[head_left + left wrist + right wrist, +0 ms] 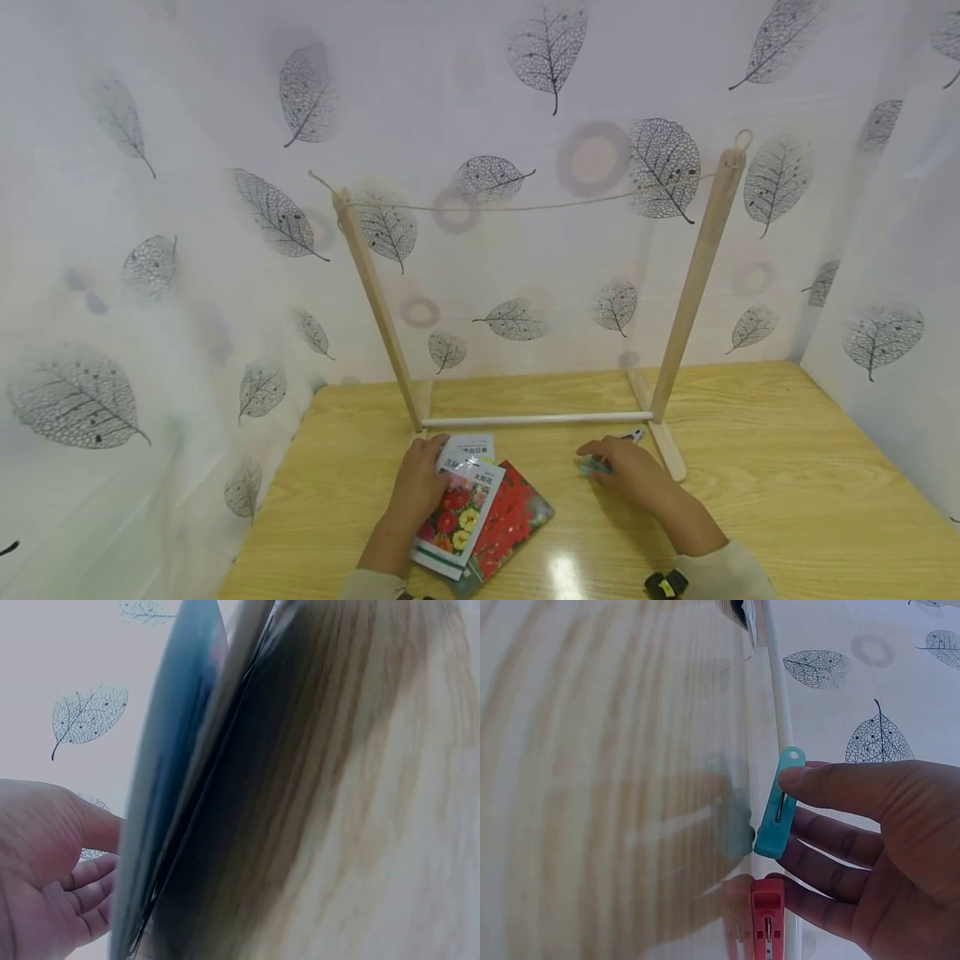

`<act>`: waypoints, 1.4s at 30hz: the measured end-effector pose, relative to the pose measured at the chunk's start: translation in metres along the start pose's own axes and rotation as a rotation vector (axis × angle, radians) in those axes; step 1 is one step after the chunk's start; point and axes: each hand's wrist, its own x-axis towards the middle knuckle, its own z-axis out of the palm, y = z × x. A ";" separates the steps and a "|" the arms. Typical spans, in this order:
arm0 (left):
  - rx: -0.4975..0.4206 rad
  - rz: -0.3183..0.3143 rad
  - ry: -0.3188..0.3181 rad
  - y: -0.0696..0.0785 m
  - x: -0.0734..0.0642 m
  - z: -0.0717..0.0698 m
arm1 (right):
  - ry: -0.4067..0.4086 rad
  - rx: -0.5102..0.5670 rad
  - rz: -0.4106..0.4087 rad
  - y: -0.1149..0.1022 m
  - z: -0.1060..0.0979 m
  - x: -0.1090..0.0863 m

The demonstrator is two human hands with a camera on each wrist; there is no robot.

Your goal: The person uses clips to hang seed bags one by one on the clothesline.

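Observation:
At the left of the table, my left hand [418, 487] grips the edge of a small stack of flower seed packets [459, 521]. One packet with red and yellow blooms lies on top, over a red-flowered packet [517, 517]. Seen edge-on in the left wrist view, the packets [169, 787] tilt above the wood; the fingertips are partly hidden behind them. My right hand [637, 475] pinches a teal clothespin [780, 806] between thumb and fingers, just above the table. Below it in the right wrist view, a red clothespin [768, 919] lies by the fingertips.
A wooden frame stands behind the hands, with a left post [378, 308], a right post [697, 287] and a string [525, 208] tied between their tops. A white rod [540, 419] joins the posts near the table [765, 500]. A leaf-printed sheet surrounds the back and sides.

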 end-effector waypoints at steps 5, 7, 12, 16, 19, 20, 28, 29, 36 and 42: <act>-0.048 -0.028 -0.015 0.000 0.001 -0.003 | 0.001 -0.006 -0.006 0.001 0.000 0.001; -0.088 -0.039 -0.023 0.000 0.001 -0.005 | 0.004 -0.008 -0.010 0.001 0.001 0.001; -0.177 -0.046 -0.042 0.000 0.003 -0.010 | 0.005 -0.002 -0.023 0.003 0.001 0.001; -0.204 -0.043 -0.061 0.001 0.003 -0.013 | -0.006 0.020 -0.005 0.001 0.000 0.001; -0.215 -0.050 -0.073 0.001 0.003 -0.015 | -0.015 0.028 0.014 0.000 -0.001 0.001; -0.223 -0.055 -0.077 0.001 0.003 -0.015 | -0.014 0.022 0.018 -0.001 -0.001 0.001; -0.228 -0.093 -0.101 0.001 0.003 -0.020 | 0.005 -0.005 0.016 -0.003 -0.002 0.001; -0.230 -0.096 -0.102 0.002 0.003 -0.020 | 0.006 -0.003 0.016 -0.003 -0.002 0.001; -0.269 -0.120 -0.099 0.002 0.003 -0.022 | 0.007 0.043 0.050 -0.006 -0.004 0.000; -0.344 -0.136 -0.104 0.001 0.003 -0.023 | -0.012 0.083 0.039 -0.006 -0.005 0.000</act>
